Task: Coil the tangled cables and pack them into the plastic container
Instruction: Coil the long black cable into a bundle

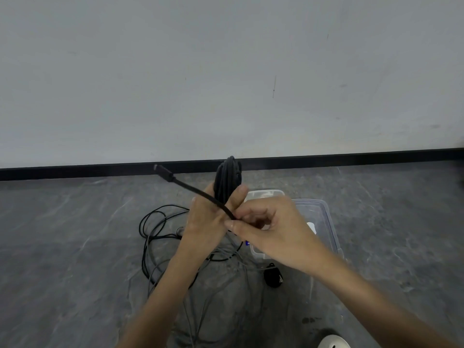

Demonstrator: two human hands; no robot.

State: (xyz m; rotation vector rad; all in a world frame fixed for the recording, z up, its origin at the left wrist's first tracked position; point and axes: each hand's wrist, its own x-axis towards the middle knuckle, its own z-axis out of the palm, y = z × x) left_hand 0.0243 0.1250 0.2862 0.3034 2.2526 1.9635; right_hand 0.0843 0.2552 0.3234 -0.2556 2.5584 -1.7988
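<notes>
Left hand (204, 222) grip wraps black cable coil (227, 179). Right hand (273, 234) grip pinches loose end (200, 194) beside it. Container (330, 222) behind grips.

Beyond the fingers (199, 207) a plain pale grey wall (226, 71) fills the upper half of the view. It carries faint scuffs and one thin dark vertical scratch (274, 86), up and to the right of them. A black baseboard (75, 172) runs along its foot, level with the fingers' far side. Below and to either side lies a grey stone-look floor (62, 234) with lighter veins. The light is soft and even.
</notes>
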